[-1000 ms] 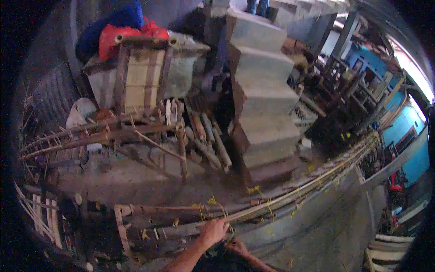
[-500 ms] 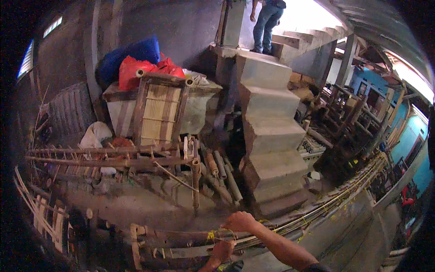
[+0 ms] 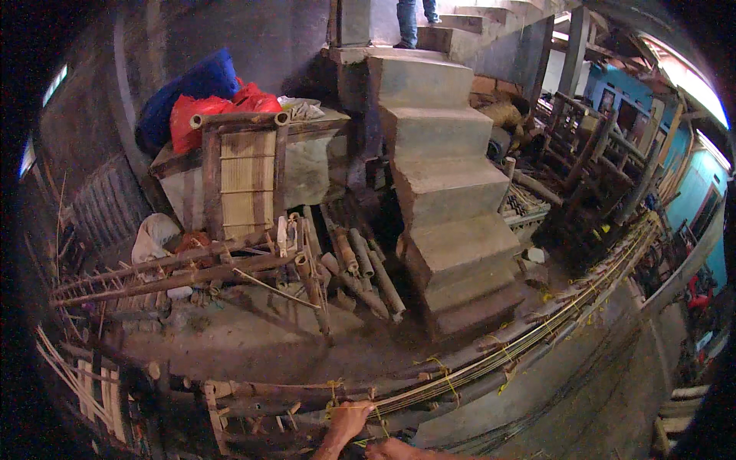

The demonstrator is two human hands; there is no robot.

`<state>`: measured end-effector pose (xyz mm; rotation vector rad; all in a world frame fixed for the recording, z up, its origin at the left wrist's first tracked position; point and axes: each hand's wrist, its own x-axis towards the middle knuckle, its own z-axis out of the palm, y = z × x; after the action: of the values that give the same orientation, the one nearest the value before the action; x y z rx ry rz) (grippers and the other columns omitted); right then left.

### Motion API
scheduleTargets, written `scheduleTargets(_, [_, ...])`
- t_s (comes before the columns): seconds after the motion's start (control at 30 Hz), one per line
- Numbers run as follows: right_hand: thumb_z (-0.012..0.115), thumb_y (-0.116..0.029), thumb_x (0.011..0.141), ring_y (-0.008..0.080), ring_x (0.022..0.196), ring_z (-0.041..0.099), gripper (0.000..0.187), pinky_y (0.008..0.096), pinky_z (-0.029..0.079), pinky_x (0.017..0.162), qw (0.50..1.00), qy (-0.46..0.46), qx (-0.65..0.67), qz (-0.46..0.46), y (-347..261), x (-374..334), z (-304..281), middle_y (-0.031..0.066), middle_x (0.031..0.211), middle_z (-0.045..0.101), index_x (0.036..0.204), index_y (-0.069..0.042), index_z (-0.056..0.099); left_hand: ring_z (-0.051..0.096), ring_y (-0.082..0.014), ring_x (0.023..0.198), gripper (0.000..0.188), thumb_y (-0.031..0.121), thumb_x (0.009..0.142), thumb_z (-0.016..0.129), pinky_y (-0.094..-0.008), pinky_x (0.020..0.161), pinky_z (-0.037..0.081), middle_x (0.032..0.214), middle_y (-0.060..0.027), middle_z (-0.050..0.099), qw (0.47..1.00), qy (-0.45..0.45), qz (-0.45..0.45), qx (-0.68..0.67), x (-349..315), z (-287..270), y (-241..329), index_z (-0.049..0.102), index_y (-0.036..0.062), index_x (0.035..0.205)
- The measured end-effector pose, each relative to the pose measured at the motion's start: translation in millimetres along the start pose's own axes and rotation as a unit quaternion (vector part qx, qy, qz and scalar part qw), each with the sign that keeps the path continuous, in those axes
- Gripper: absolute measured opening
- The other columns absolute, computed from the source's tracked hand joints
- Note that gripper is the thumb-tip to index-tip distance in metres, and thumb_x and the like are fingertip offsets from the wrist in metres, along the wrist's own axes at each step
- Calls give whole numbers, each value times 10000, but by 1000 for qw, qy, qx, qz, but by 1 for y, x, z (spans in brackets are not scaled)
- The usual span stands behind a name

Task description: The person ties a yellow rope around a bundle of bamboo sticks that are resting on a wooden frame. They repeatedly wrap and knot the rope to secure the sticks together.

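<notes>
Long thin bamboo strips (image 3: 491, 356) lie along a bamboo frame (image 3: 284, 391), tied at intervals with yellow string (image 3: 438, 365). My left hand (image 3: 349, 418) is closed around the near end of the strips, beside a string tie on the rail. Low at the bottom edge, my right hand (image 3: 389, 449) is curled close to the left one and just below the strips. Its fingers are partly cut off, and what they hold is hidden. A bit of yellow string shows between the two hands.
Beyond the frame rise concrete stairs (image 3: 445, 184), where a person's legs (image 3: 407, 23) show. Left of them lie bamboo poles (image 3: 360, 264), a ladder-like bamboo piece (image 3: 184, 272) and a slatted bamboo panel (image 3: 247, 180) leaning by red bags (image 3: 192, 123). Stacked furniture frames (image 3: 590, 146) stand right.
My right hand has dropped from above the rail to the bottom edge. The left has moved up and left onto the strips. My view has shifted; the person's upper body is out of it.
</notes>
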<state>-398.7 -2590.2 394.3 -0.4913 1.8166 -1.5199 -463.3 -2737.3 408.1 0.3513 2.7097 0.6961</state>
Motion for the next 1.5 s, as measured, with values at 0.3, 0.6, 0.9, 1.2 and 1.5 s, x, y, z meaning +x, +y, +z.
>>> scheduleTargets(0.3, [413, -363, 935, 241, 857, 559, 386, 389, 453, 771, 982, -94, 95, -134, -5, 7, 11, 110, 938, 592, 1003, -21, 578, 557, -154, 660, 382, 338, 943, 429, -310, 626, 438, 685, -56, 569, 929, 42, 45, -365, 56, -54, -1, 612, 10, 872])
scheduleTargets(0.6, [458, -429, 909, 209, 787, 575, 420, 355, 455, 698, 999, 40, -1, 4, 70, 17, 30, 109, 876, 605, 1035, -44, 568, 443, -129, 491, 397, 405, 875, 498, -323, 462, 359, 586, 0, 466, 929, -93, -44, -355, 160, 3, -46, 546, 25, 773])
scheduleTargets(0.9, [436, -401, 932, 206, 893, 554, 447, 348, 439, 803, 997, 52, -51, 6, 1, -5, 3, 88, 958, 591, 1101, -16, 587, 496, -143, 508, 375, 413, 857, 518, -327, 478, 404, 640, -32, 527, 932, -75, -39, -351, 157, 9, -78, 604, 55, 791])
scheduleTargets(1.2, [505, -432, 894, 141, 735, 519, 437, 293, 420, 640, 980, 67, 154, -107, -14, 21, 13, 54, 798, 572, 926, -5, 591, 501, -131, 523, 362, 377, 882, 498, -324, 481, 411, 666, -45, 535, 928, -87, -31, -361, 146, 21, -84, 614, 38, 932])
scheduleTargets(1.5, [506, -234, 865, 338, 761, 595, 212, 439, 473, 683, 947, -126, -276, 100, 23, 16, -1, 180, 843, 617, 896, -50, 607, 591, -281, 799, 429, 402, 895, 440, -388, 716, 443, 840, -169, 622, 963, 9, 9, -269, 167, 26, -69, 609, 13, 952])
